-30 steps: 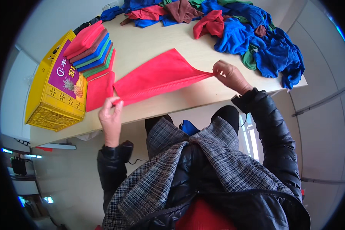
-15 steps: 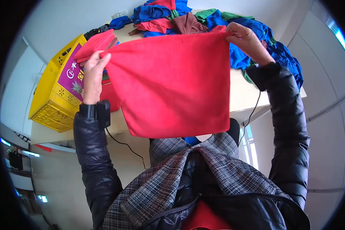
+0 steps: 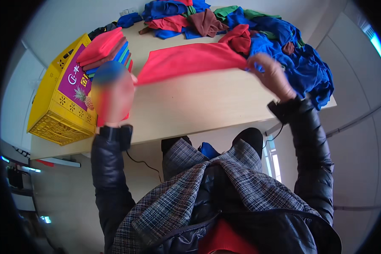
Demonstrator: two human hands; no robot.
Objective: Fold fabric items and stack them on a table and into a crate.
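A red cloth (image 3: 190, 59) is stretched between my two hands, low over the far part of the table, its near edge lifted. My right hand (image 3: 273, 78) pinches its right corner beside the heap of cloths. My left hand (image 3: 117, 99) is smeared by motion; its thumb side meets the cloth's left corner, and most of its fingers cannot be made out. Left of the cloth stands a stack of folded cloths (image 3: 100, 46), red on top with brown, blue and green below. More red cloth shows beside my left wrist, mostly hidden by the hand.
A yellow plastic crate (image 3: 57, 103) with a purple panel stands at the table's left end. Loose blue, red, green and brown cloths (image 3: 300, 63) lie heaped along the back and right of the pale table (image 3: 186, 103). A thin black cable (image 3: 144, 161) hangs from my left cuff.
The red cloth, earlier held up spread in front of me, has swung away and down toward the table. Both hands have dropped nearer to me, the left also shifting right.
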